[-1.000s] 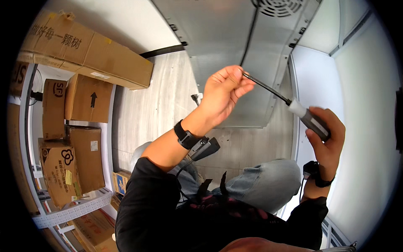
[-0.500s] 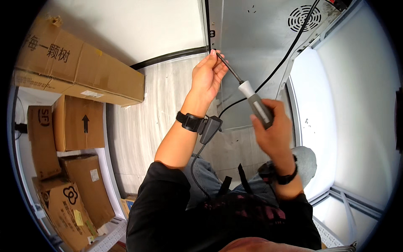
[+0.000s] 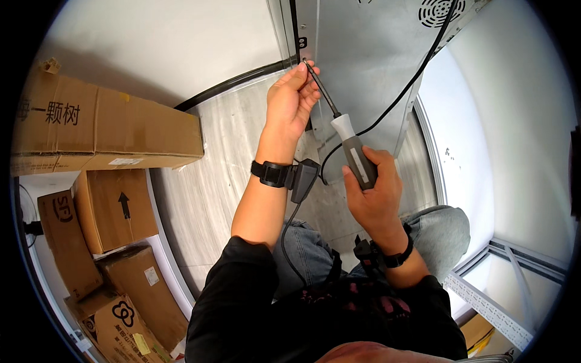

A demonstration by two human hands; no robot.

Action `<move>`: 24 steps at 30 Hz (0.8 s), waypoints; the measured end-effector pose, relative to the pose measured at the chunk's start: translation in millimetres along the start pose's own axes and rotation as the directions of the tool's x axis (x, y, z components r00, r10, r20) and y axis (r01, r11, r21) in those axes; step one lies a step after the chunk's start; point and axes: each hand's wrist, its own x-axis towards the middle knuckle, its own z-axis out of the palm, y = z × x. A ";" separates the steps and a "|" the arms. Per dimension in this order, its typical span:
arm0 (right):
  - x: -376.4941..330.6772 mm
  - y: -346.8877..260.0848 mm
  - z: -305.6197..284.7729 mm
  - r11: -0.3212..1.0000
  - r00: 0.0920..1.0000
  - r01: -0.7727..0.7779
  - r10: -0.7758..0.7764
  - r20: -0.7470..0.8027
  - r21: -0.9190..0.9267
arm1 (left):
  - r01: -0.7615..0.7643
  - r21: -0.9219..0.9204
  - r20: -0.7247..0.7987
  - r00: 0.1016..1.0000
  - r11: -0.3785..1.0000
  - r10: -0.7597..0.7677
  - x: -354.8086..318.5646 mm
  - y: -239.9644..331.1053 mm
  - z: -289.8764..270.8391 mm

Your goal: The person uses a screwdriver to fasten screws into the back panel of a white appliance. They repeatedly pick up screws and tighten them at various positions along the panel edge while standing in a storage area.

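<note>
One grey-handled screwdriver [image 3: 358,160], I log remotely: wrapped by right hand [image 3: 379,193], pinched near its tip by left hand [image 3: 289,103] (fingers narrow), now shifted to the left edge of the metal panel [image 3: 366,51], so the work centres there.

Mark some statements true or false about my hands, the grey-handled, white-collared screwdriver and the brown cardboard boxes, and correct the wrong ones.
1. The right hand holds the grey-handled, white-collared screwdriver by its handle. True.
2. The left hand rests on a box. False: it is at the screwdriver's tip, near the left edge of the flat grey metal panel.
3. A thin black cable passes in front of the panel. True.
4. The brown cardboard boxes are stacked at the far right. False: they are on the left.
5. Each wrist has a black strap. True.
</note>
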 end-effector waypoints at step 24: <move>-0.5 -24.2 11.9 0.979 0.980 -0.198 0.196 0.039 0.051 | 0.093 0.100 0.243 0.963 0.991 -0.115 -7.9 12.9 -3.2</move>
